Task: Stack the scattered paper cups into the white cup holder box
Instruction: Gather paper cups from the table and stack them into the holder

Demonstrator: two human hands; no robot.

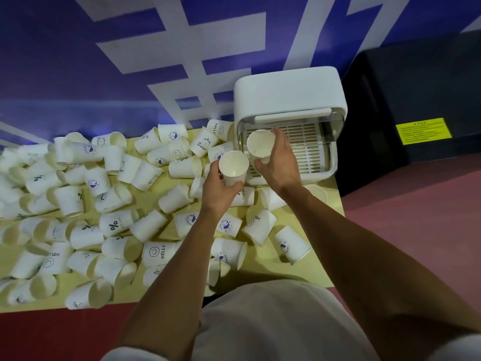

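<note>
you stand at a yellow table (166,182) set against a blue-and-white banner (65,61), with the white cup holder box (289,92) at its far right corner, open at the front over a slatted tray (309,149), and scattered paper cups (114,225) lying mostly on their sides across the rest of the surface. your right hand (279,162) curls fingers and thumb round an upright cup (260,145) over the tray's front left. your left hand (218,194) grips a second upright cup (233,165) just beside the box, close to the first.
</note>
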